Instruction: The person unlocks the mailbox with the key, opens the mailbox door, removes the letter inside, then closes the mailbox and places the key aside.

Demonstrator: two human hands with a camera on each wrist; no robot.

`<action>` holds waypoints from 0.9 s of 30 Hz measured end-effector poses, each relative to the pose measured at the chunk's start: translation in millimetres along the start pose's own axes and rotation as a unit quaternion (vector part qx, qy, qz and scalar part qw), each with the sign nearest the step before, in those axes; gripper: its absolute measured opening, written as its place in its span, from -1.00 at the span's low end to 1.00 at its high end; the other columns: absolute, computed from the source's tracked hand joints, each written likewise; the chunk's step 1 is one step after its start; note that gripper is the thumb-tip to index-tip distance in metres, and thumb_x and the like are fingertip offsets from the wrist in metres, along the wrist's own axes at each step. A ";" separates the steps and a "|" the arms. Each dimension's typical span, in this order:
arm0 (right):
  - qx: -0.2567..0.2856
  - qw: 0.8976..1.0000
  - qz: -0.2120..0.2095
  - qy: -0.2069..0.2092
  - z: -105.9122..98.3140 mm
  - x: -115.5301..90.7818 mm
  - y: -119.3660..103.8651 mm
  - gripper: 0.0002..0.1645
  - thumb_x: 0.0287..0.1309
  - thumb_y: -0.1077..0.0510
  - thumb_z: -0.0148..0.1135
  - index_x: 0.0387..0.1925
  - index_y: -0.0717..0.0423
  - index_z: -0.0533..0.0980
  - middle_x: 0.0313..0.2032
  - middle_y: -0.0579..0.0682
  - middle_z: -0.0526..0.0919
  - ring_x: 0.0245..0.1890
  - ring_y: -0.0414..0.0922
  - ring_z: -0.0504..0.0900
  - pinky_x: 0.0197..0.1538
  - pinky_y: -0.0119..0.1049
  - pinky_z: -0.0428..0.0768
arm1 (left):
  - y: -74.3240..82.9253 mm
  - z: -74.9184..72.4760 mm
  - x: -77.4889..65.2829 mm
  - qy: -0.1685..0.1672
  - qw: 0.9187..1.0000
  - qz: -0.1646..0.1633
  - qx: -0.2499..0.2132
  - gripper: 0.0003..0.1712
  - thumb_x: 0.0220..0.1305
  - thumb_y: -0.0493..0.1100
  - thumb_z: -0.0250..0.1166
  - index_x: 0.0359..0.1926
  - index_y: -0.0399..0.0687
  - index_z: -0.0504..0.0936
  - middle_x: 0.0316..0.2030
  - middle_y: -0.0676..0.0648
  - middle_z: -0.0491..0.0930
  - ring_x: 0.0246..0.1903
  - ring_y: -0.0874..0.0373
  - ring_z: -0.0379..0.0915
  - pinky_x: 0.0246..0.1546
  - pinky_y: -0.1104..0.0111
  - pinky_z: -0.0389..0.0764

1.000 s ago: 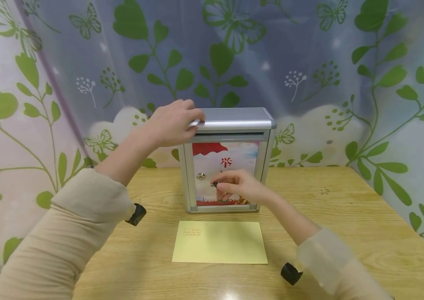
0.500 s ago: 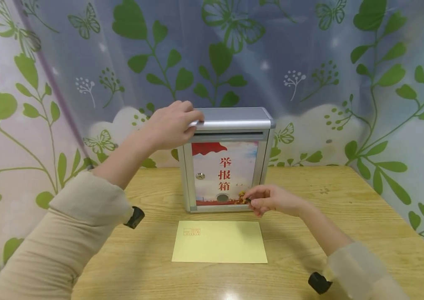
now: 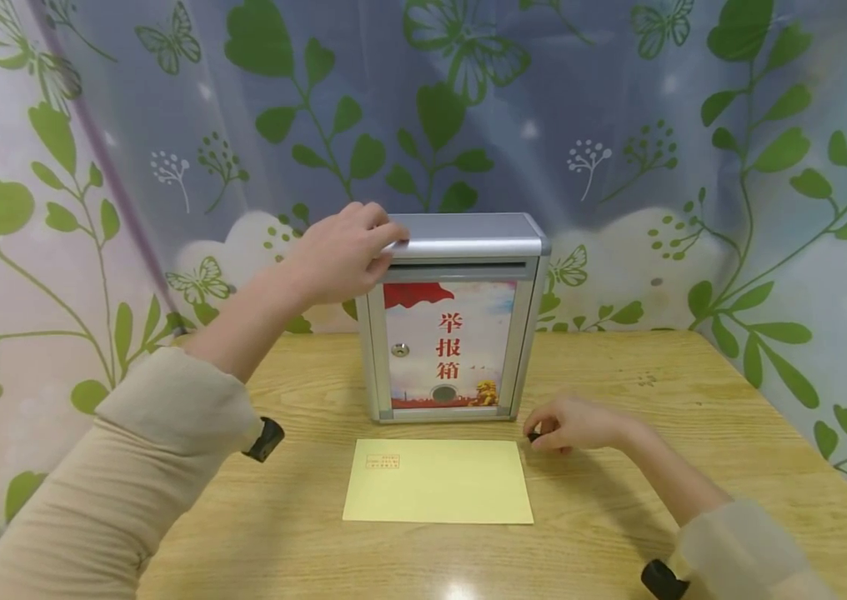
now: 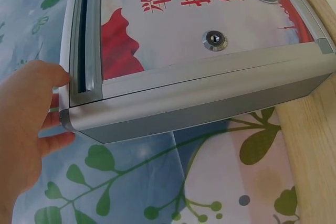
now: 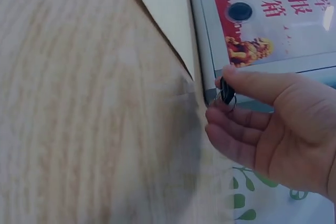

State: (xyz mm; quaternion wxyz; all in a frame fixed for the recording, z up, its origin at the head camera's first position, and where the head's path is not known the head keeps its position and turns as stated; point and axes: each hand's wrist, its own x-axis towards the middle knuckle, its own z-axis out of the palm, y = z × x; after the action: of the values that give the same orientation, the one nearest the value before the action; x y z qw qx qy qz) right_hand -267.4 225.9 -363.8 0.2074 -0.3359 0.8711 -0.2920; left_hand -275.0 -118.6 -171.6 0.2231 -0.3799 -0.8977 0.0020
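A silver metal letter box with a slot near its top and red characters on its front stands upright on the table. My left hand holds its upper left corner, the thumb at the front edge and the fingers over the top. Between thumb and fingertips my right hand pinches a small key with a black head and a metal ring. That hand is low over the table, right of the box's foot. In front of the box lies a yellow envelope with a small red printed block.
A round keyhole lock sits in the box's front panel, which is shut. The wooden table reaches back to a curtain with green leaves and butterflies, which also hangs at both sides.
My right hand has moved from the box's front, down and to the right, to just above the table, with the key in its fingers. The left hand stays on the box.
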 end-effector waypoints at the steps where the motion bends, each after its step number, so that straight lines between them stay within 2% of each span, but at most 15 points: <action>1: -0.023 1.000 0.000 0.002 1.9 0.1 0.9 -0.71 0.16 0.15 0.21 -0.10 0.23 0.55 -0.52 -0.07 0.56 -0.56 -0.18 0.46 -0.45 -0.30 0.48 | 0.0 0.9 -0.3 0.004 1.000 0.004 0.000 -0.67 0.27 -0.29 0.05 0.05 -0.12 0.51 -0.15 -0.16 0.45 -0.18 -0.04 0.33 -0.34 0.27 0.42; 5: -0.131 0.991 -0.009 0.018 10.4 1.5 0.1 -0.80 0.12 0.11 0.26 -0.23 0.12 0.58 -0.51 -0.21 0.46 -0.53 -0.30 0.34 -0.42 -0.37 0.40 | 0.7 1.9 -1.2 0.009 1.000 0.007 0.001 -0.66 0.27 -0.28 0.06 0.05 -0.14 0.51 -0.15 -0.16 0.46 -0.20 -0.04 0.33 -0.34 0.26 0.42; 10: -0.200 0.979 -0.031 0.027 17.4 0.4 -3.9 -0.87 0.09 0.09 0.29 -0.30 0.01 0.56 -0.55 -0.25 0.38 -0.53 -0.32 0.28 -0.43 -0.39 0.34 | 0.2 2.0 -3.1 0.015 1.000 0.006 0.003 -0.64 0.25 -0.29 0.05 0.06 -0.16 0.51 -0.14 -0.16 0.46 -0.18 -0.05 0.34 -0.31 0.26 0.42; 14: -0.220 0.974 -0.041 0.037 18.2 -1.9 -3.3 -0.87 0.04 0.13 0.33 -0.33 -0.03 0.55 -0.53 -0.22 0.35 -0.50 -0.30 0.26 -0.43 -0.38 0.29 | -2.5 4.0 -5.1 0.039 0.999 0.019 0.008 -0.64 0.23 -0.30 0.06 0.06 -0.17 0.51 -0.15 -0.16 0.47 -0.18 -0.06 0.36 -0.31 0.26 0.41; 17: -0.218 0.974 -0.045 0.038 17.9 -3.1 -1.7 -0.86 -0.02 0.16 0.37 -0.36 -0.03 0.56 -0.52 -0.21 0.36 -0.50 -0.30 0.26 -0.43 -0.39 0.28 | -4.7 5.9 -6.0 0.075 0.996 0.042 0.012 -0.64 0.21 -0.32 0.08 0.05 -0.22 0.51 -0.17 -0.19 0.48 -0.21 -0.09 0.37 -0.32 0.24 0.42; 22: -0.213 0.975 -0.058 0.034 18.8 -2.4 1.5 -0.83 -0.08 0.19 0.40 -0.39 -0.02 0.57 -0.52 -0.24 0.39 -0.51 -0.32 0.29 -0.42 -0.40 0.32 | -8.2 8.1 -8.3 0.144 0.987 0.065 0.018 -0.65 0.16 -0.34 0.13 0.01 -0.29 0.52 -0.17 -0.25 0.50 -0.19 -0.14 0.39 -0.22 0.17 0.44; 27: -0.215 0.974 -0.064 0.034 20.2 -2.9 1.9 -0.82 -0.10 0.19 0.41 -0.38 0.00 0.58 -0.52 -0.25 0.40 -0.51 -0.34 0.30 -0.43 -0.41 0.33 | -13.5 12.0 -13.9 0.198 0.977 0.074 0.018 -0.66 0.11 -0.36 0.17 -0.04 -0.31 0.55 -0.19 -0.27 0.52 -0.13 -0.19 0.40 -0.11 0.08 0.43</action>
State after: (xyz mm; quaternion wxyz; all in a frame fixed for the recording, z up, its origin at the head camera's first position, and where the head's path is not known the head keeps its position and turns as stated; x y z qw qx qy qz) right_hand -255.0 221.6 -379.6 0.0816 -0.4176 0.8968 -0.1213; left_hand -280.5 -135.7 -185.6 0.4024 -0.4337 -0.8052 -0.0406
